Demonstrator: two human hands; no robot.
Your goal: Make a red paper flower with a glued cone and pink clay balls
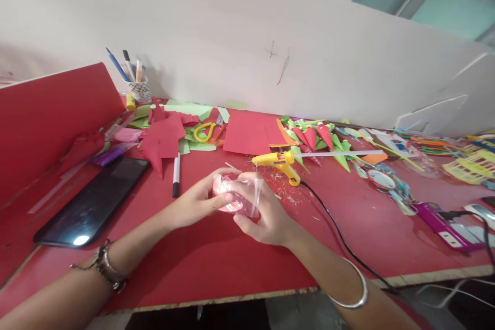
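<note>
A small clear plastic bag (251, 201) with something soft and pale pink in it is between my hands, above the red table. My left hand (197, 198) grips the pink end, thumb laid across it. On the bag's other end is my right hand (270, 219), its fingers curled over the plastic and the thumb below. What the pink content is, I cannot make out. Just behind my right hand lies a yellow glue gun (275, 161) with a long glue stick (340, 153) sticking out of its back.
Red paper sheets (247, 134) and red and green paper cones (309, 136) lie along the wall. To the left are a black phone (96, 198), a marker (176, 175) and a pen cup (139, 91). A black cord (336, 232) crosses the right side near a purple power strip (444, 227).
</note>
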